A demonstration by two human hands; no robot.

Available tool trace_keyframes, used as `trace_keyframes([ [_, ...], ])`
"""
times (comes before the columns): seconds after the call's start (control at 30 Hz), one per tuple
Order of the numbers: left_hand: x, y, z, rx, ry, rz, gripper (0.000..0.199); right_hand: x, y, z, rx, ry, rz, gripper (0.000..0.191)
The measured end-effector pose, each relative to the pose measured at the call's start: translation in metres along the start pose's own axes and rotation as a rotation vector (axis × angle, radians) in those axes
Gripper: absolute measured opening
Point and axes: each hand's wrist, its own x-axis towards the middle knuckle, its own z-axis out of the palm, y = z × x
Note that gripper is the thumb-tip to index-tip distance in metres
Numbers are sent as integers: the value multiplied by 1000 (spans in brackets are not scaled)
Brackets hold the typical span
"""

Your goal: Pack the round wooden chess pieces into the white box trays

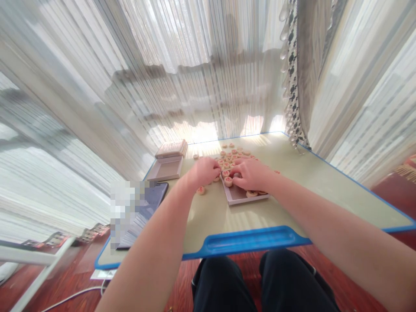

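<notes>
Round wooden Chinese chess pieces (226,165) with red and dark characters lie in a cluster on the pale tabletop. In front of them is a shallow light box (238,200) with several pieces inside, among them one near its left wall (228,181). My left hand (208,169) is at the box's left side with its fingers curled together; what they pinch, if anything, is hidden. Over the box, my right hand (249,173) has its fingers bent around a shaded chess piece (237,175). A loose piece (201,190) lies below my left wrist.
An open shallow box half (165,168) lies at the back left beside a thick stack like a book (171,148). A tablet-like device (151,203), partly pixelated, rests at the left edge. The table's blue rim has a tray groove (250,242). Curtains (195,86) hang behind.
</notes>
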Motion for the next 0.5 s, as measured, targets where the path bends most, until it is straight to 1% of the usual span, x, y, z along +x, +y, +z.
trace_keyframes([
  [0.1,0,0,0,-9,-1,2,26,0,0,-2,-16,-1,23,26],
  [0.2,-1,0,0,-7,-3,-3,26,0,0,-5,20,-12,41,26],
  [0.37,-2,3,-2,1,-11,-43,26,-2,-1,-10,113,-39,12,24],
  [0.5,-2,2,-3,7,-21,-15,27,-4,-3,-10,155,-62,16,24],
])
